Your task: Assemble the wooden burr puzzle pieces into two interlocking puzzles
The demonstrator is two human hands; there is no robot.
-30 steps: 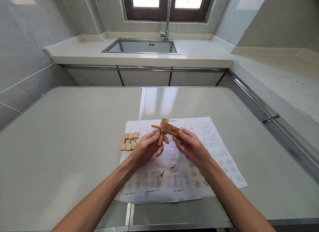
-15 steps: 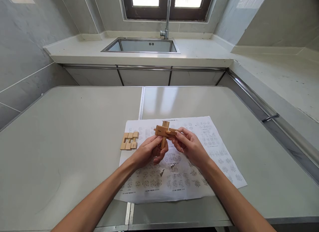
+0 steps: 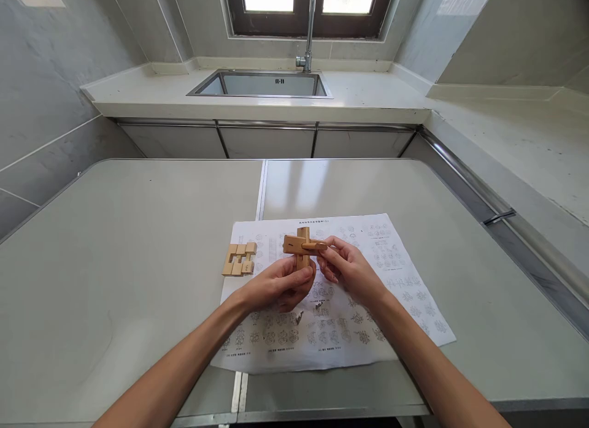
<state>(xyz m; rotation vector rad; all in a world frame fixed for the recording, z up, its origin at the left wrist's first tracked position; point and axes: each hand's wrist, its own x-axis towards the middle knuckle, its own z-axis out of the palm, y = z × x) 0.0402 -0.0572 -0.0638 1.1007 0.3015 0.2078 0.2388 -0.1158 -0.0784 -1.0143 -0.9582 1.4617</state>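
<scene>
Several crossed wooden burr puzzle pieces (image 3: 294, 244) are held together above a printed sheet. My left hand (image 3: 294, 284) is closed around the upright piece at its lower end, thumb across the front. My right hand (image 3: 347, 265) pinches the right end of a slim wooden piece (image 3: 315, 246) that lies against the crossed ones. How far the pieces interlock cannot be made out. On the sheet's left edge lies a flat group of notched wooden blocks (image 3: 239, 260), apart from both hands.
The paper sheet (image 3: 405, 281) carries rows of small line diagrams and has torn spots near its middle. It rests on a pale folding table (image 3: 138, 262) with a centre seam. Beyond stand a counter with a sink (image 3: 257, 97) and a tap (image 3: 307, 48).
My left hand has shifted its grip, its thumb now lower across the upright piece. The crossed pieces have turned slightly and stand straighter. My right hand stays nearly in place.
</scene>
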